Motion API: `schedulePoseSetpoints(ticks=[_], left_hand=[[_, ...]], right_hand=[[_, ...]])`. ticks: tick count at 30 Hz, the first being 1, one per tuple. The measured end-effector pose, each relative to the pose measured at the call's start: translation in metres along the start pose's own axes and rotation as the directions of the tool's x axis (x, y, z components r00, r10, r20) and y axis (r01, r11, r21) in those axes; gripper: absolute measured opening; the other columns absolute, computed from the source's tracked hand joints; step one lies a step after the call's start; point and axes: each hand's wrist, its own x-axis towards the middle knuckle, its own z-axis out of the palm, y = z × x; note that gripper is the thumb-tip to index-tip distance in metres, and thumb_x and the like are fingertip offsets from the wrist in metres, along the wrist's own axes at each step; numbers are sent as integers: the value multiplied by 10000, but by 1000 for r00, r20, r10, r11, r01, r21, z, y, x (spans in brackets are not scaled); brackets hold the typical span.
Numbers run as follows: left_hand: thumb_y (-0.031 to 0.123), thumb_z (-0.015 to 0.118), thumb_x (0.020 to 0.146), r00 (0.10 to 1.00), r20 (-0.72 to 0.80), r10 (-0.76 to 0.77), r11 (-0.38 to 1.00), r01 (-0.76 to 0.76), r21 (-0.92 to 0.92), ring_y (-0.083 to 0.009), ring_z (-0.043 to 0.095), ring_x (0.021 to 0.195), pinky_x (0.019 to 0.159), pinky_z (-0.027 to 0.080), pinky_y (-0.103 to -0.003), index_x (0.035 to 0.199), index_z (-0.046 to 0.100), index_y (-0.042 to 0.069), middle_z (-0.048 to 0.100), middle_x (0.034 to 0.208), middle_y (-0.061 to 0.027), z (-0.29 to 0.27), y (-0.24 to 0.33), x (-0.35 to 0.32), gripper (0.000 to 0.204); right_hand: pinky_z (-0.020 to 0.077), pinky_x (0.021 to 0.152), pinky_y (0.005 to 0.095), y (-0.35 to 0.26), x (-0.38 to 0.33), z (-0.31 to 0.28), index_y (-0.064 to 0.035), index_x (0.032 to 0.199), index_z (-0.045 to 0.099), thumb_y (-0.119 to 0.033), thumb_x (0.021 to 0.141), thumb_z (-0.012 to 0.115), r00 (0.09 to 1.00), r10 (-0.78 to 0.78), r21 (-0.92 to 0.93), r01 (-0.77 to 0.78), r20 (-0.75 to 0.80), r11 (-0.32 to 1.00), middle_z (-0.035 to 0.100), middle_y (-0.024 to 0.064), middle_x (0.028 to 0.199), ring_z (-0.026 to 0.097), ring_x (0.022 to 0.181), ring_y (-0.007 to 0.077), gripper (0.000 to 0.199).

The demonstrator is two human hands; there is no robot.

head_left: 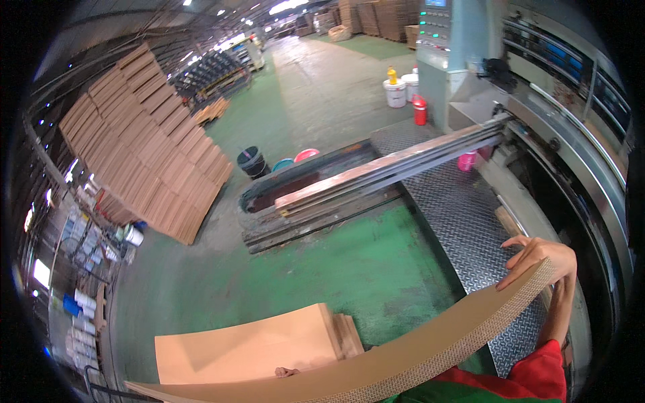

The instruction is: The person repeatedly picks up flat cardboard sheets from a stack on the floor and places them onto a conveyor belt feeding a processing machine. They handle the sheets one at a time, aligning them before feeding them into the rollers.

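Note:
A long, curved bundle of brown corrugated cardboard sheets (430, 334) spans the lower part of the head view, its fluted edges facing me. My right hand (537, 260) grips the bundle's right end, with the fingers bent over the top and some of them spread. Only the fingertips of my left hand (287, 371) show, curled over the far edge of the bundle; the rest is hidden behind the cardboard. Beyond that edge lies a lower stack of flat cardboard sheets (245, 339).
On the right runs a large machine (571, 124) with a control panel. A metal tread-plate platform (463, 221) borders it, and a long rail (396, 164) juts across the green floor. Tall cardboard stacks (148, 144) stand at left; a dark bucket (252, 162) sits near the rail.

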Motion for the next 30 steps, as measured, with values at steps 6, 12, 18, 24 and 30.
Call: schedulePoseSetpoints(ticks=[6, 12, 18, 24, 30], left_hand=[[348, 457, 1031, 988, 154, 0, 997, -12, 77, -241, 619, 1062, 888, 527, -407, 1347, 527, 44, 614, 1267, -144, 46, -24, -91, 444], [392, 466, 1025, 913, 389, -123, 983, 57, 176, -249, 606, 1086, 917, 509, -418, 1375, 510, 50, 607, 1288, -141, 120, -89, -221, 492], [437, 474, 1019, 658, 658, -366, 924, 339, 176, -258, 594, 1110, 947, 492, -429, 1403, 493, 56, 599, 1310, -139, 214, -202, -390, 541], [568, 426, 1004, -244, 764, -597, 377, 755, 536, -282, 478, 1288, 1107, 346, -501, 1444, 464, 105, 494, 1458, -81, 245, -313, -605, 640], [550, 413, 1007, -422, 567, -707, 248, 604, 758, -304, 486, 1284, 1079, 391, -478, 1451, 442, 101, 509, 1431, -94, 215, -422, -756, 632]], right_hand=[[322, 1093, 546, 13, -231, 72, -33, 1151, 728, -288, 755, 823, 975, 126, -13, -131, -185, 991, 742, 128, 1068, 714, 878, 242, 481], [420, 1033, 571, -38, -479, 227, 8, 963, 772, -109, 544, 915, 481, 380, 405, -55, -790, 912, 742, 126, 1015, 684, 950, 336, 458], [415, 1052, 568, -102, -609, 412, 0, 1081, 692, -353, 843, 753, -271, 215, 226, -12, -938, 974, 732, 163, 971, 664, 1067, 360, 430], [374, 1098, 404, -84, -616, 553, -66, 1470, 422, -609, 990, 441, -981, 173, -2, 174, -87, 985, 528, 100, 1415, 490, 1312, 264, 725], [492, 947, 370, -76, -604, 565, -50, 1424, 498, -671, 973, 375, -850, -92, 159, -9, 519, 987, 609, 101, 1310, 607, 1142, 228, 777]])
